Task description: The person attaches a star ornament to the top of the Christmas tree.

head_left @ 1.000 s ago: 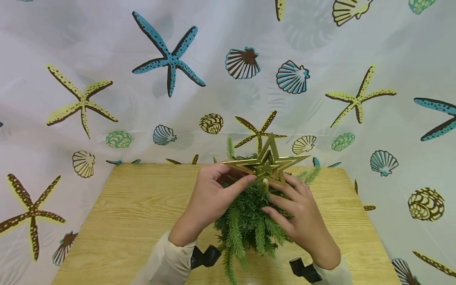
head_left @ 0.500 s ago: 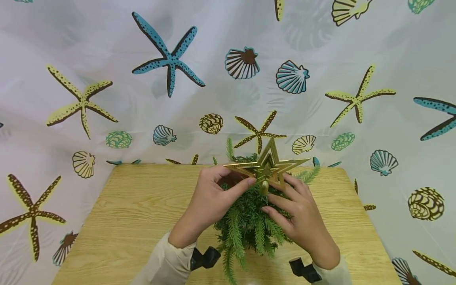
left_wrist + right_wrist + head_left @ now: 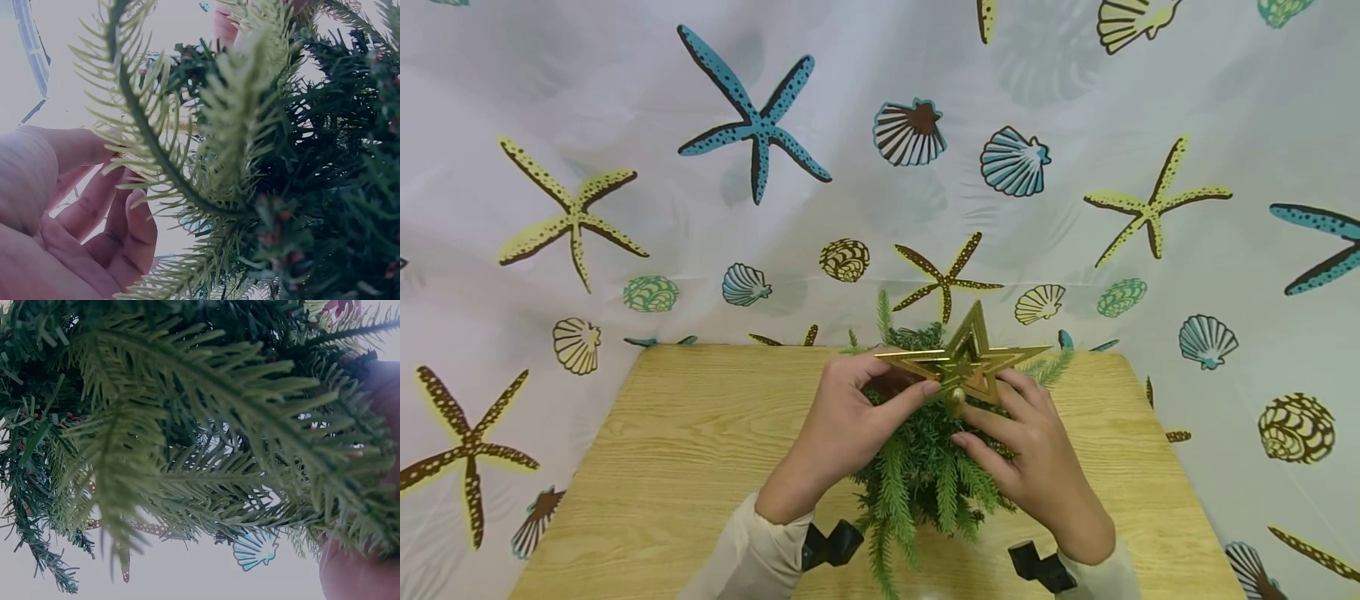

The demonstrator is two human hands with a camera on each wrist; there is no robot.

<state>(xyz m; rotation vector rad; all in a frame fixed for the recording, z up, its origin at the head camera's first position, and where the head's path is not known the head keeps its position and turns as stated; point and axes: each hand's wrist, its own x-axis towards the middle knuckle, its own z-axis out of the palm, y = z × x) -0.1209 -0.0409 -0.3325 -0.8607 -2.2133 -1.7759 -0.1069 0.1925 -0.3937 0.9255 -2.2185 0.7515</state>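
A gold star tree topper (image 3: 970,354) stands above a small artificial Christmas tree (image 3: 925,450) in the head view. My left hand (image 3: 846,412) pinches the star's left side, thumb in front and fingers behind. The short gold stem (image 3: 956,402) under the star points down at the treetop. My right hand (image 3: 1037,442) is at the star's lower right, its fingertips by the stem and upper branches; what they grip is hidden. In the left wrist view, green sprigs (image 3: 244,125) partly cover the star. Branches (image 3: 206,412) fill most of the right wrist view.
The tree stands on a light wooden table (image 3: 700,433). A white curtain (image 3: 820,208) printed with starfish and shells hangs behind and along both sides. Black wrist mounts (image 3: 832,543) sit below the sleeves.
The star has come down slightly toward the treetop and tipped a little, with my left hand lowering along with it. My right hand has stayed nearly still.
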